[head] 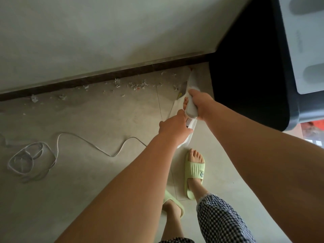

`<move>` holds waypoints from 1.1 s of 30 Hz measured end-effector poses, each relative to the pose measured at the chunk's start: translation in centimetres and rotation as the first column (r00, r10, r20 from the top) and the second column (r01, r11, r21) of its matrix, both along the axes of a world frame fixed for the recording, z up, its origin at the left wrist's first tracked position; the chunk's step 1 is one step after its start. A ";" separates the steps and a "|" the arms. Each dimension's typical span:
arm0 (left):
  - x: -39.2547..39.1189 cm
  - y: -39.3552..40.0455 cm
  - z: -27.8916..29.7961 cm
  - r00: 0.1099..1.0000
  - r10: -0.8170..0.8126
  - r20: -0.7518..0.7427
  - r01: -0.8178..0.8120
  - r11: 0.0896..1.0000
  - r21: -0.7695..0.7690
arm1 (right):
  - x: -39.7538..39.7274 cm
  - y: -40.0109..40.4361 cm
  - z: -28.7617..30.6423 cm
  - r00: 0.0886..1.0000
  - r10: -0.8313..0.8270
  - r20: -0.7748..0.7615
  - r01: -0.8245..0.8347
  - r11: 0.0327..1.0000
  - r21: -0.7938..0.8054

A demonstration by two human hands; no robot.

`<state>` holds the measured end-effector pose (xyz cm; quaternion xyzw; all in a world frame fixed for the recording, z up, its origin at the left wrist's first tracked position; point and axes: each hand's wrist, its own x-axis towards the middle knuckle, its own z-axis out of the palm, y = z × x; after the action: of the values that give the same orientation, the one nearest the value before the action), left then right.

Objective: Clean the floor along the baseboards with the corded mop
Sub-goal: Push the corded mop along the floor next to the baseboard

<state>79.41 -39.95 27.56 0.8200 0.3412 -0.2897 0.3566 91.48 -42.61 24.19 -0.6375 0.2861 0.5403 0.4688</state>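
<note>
I hold a white corded mop [191, 81] pointing down toward the dark baseboard [105, 77] near the corner. My right hand [199, 104] grips the white handle from above. My left hand [172, 128] grips the lower end of the handle just behind it. The mop's head is hidden beyond the body. Its white cord [84, 139] trails left across the floor to a loose coil [29, 158]. Several scraps of paper debris [137, 85] lie scattered on the floor along the baseboard.
A large black and grey object [263, 67] stands at the right, right up to the wall corner. My feet in light green slippers [194, 172] are on the tile floor below my hands. A pale wall [105, 32] rises above the baseboard.
</note>
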 end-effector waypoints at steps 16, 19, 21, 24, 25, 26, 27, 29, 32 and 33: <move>-0.3 -1.2 0.4 0.997 0.078 -0.026 -0.079 0.995 -0.063 | -0.3 -0.2 0.2 0.998 0.062 -0.028 -0.062 0.998 -0.008; -0.5 -1.3 0.8 0.999 0.033 -0.010 -0.033 0.999 -0.028 | -0.4 -0.6 0.6 0.999 0.037 -0.040 -0.037 0.999 -0.012; 0.2 -1.4 0.8 1.000 0.007 0.001 -0.007 1.000 -0.022 | 0.4 -1.0 0.5 0.999 0.045 -0.026 -0.046 0.999 -0.026; 2.2 -1.5 0.5 1.000 -0.010 0.015 0.010 1.000 -0.018 | 2.2 -1.5 0.0 0.999 0.031 0.011 -0.030 0.998 -0.046; 2.9 -1.6 0.2 1.000 -0.015 0.020 0.015 1.000 -0.018 | 2.9 -1.7 -0.3 0.999 0.019 0.027 -0.018 0.999 -0.051; 3.6 -1.8 0.1 0.999 -0.018 0.026 0.019 1.000 -0.020 | 3.7 -1.9 -0.4 0.999 0.013 0.040 -0.011 0.998 -0.056; 4.2 -1.9 -0.1 0.999 -0.017 0.031 0.018 1.000 -0.024 | 4.3 -2.1 -0.5 0.999 0.015 0.047 -0.012 0.998 -0.059; 5.0 -2.4 -0.2 0.999 -0.007 0.032 0.008 0.999 -0.040 | 5.1 -2.4 -0.7 0.998 0.022 0.058 -0.019 0.998 -0.054; 4.5 -3.1 0.1 1.000 0.013 0.008 -0.013 0.997 -0.071 | 4.5 -2.9 -0.4 0.999 0.038 0.034 -0.036 0.997 -0.064; 3.9 -3.2 0.3 1.000 0.009 -0.008 -0.009 0.997 -0.073 | 3.8 -3.0 -0.1 0.999 0.033 0.013 -0.032 0.997 -0.067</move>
<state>83.31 -43.15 27.89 0.8038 0.3352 -0.3034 0.3865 95.30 -45.57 24.08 -0.6610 0.2904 0.5336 0.4405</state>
